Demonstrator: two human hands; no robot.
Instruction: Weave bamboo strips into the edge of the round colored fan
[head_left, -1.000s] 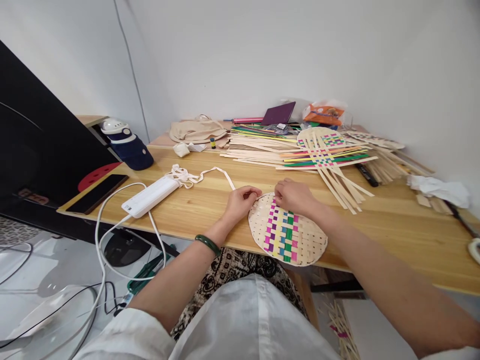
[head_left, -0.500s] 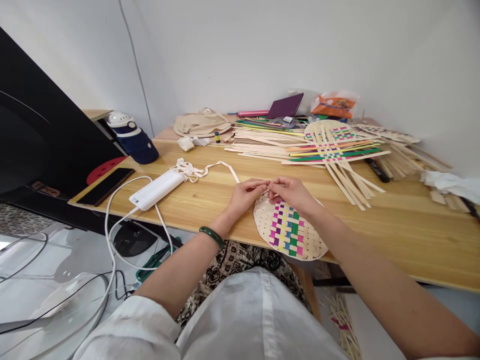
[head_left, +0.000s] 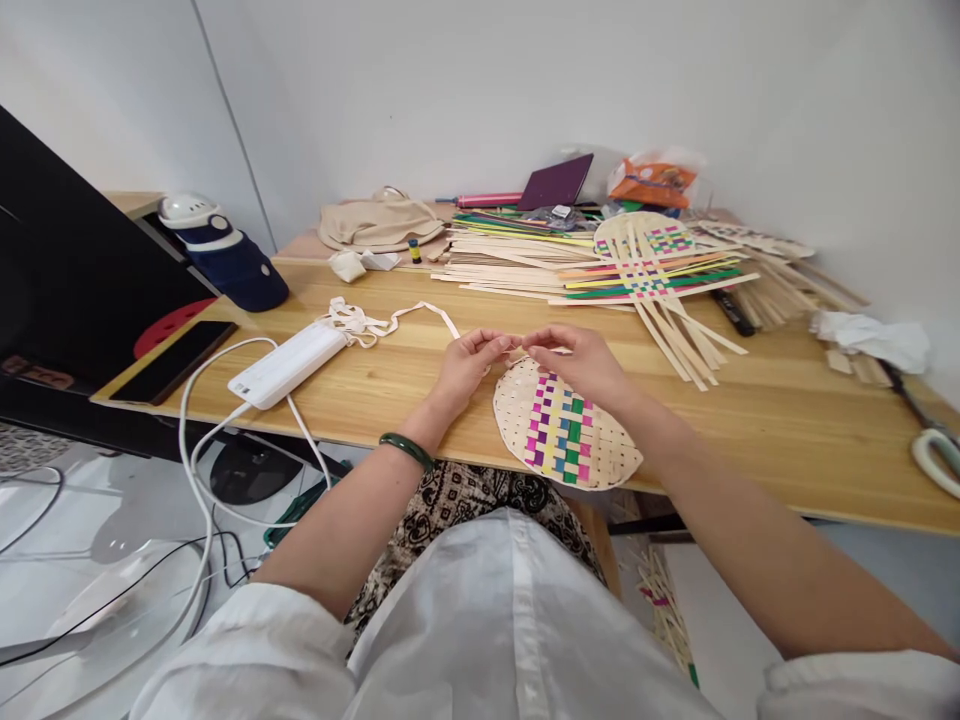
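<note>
A woven round-to-oval bamboo-strip piece (head_left: 616,455) lies at the table's front edge, with pink, purple, yellow, blue and green strips through its middle and a pale rim. At its top edge, my left hand (head_left: 466,372) is closed in a pinch. A narrow white cloth tape (head_left: 426,306) runs from a loose heap to those fingers. Just to the right, over the upper part of the piece, my right hand (head_left: 581,362) pinches with fingertips close to the left ones. What it grips is too small to make out.
A white power bank-like box (head_left: 289,365) with cables and a dark phone (head_left: 176,360) lie left, near a blue bottle (head_left: 236,268). Loose strips (head_left: 510,265) and another woven piece (head_left: 649,280) lie behind. Scissors (head_left: 934,455) rest at the right edge.
My hands have drawn slightly apart at the fingertips, and the woven piece's top edge shows more. The camera view has shifted, bringing scissors into sight at the right.
</note>
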